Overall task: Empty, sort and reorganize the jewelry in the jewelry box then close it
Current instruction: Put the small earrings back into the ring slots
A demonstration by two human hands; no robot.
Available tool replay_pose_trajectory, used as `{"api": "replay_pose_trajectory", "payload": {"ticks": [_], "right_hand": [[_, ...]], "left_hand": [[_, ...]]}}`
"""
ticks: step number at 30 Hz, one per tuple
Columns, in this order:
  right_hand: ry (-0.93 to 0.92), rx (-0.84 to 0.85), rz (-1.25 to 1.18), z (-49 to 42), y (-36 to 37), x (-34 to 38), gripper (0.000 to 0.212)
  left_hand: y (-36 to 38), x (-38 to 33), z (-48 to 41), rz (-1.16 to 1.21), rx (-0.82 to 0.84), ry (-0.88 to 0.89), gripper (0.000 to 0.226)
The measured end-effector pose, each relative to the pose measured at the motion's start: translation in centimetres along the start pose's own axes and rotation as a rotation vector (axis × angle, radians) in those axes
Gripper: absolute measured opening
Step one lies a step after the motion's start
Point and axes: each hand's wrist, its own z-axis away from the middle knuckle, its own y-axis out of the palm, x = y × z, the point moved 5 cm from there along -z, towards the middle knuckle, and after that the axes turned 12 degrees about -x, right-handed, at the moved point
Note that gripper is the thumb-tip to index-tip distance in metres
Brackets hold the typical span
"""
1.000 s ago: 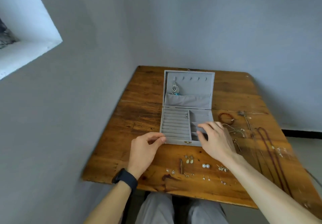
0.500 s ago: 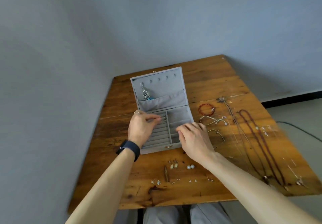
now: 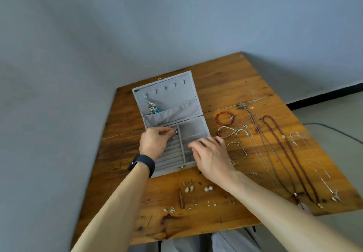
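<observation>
The fingers of the left hand point(image 3: 155, 143) are pinched over the box point(image 3: 176, 96), hold unclear; at 3 o'clock, the right hand point(image 3: 211, 153) is rested, fingers loose.

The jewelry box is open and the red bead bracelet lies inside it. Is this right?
Not fully. The head view shows the red bead bracelet on the table, right of the open jewelry box, not inside it.

left hand point(image 3: 155, 142) hides ring rows point(image 3: 172, 153) (thing at fingertips point(image 3: 171, 132) unreadable); right hand point(image 3: 211, 153) covers near compartments point(image 3: 188, 156).
</observation>
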Motion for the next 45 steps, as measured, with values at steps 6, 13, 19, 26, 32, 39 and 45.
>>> {"api": "replay_pose_trajectory", "payload": {"ticks": [6,13,19,26,32,39,45], "right_hand": [[0.019,0.006,-0.008,0.1,-0.1,0.1,0.026],[0.024,0.004,-0.005,0.1,0.0,0.0,0.024],[0.025,0.012,0.004,0.1,0.0,0.1,0.021],[0.028,0.013,0.01,0.1,0.0,0.1,0.022],[0.041,0.029,0.01,-0.2,-0.2,0.1,0.029],[0.024,0.043,0.024,-0.3,-0.3,0.2,0.028],[-0.026,0.11,0.081,-0.8,-0.7,0.5,0.017]], "left_hand": [[0.7,0.3,-0.4,0.108,-0.004,-0.102,0.011],[1.0,0.6,-0.5,0.126,-0.011,-0.139,0.005],[1.1,0.6,-0.4,0.112,-0.045,-0.113,0.004],[1.0,0.3,0.1,0.092,-0.081,-0.124,0.005],[0.8,0.4,-0.3,0.122,-0.028,-0.154,0.007],[0.5,0.1,-0.1,0.153,0.001,-0.176,0.009],[-2.0,-0.8,2.7,-0.057,-0.033,0.066,0.015]]}}
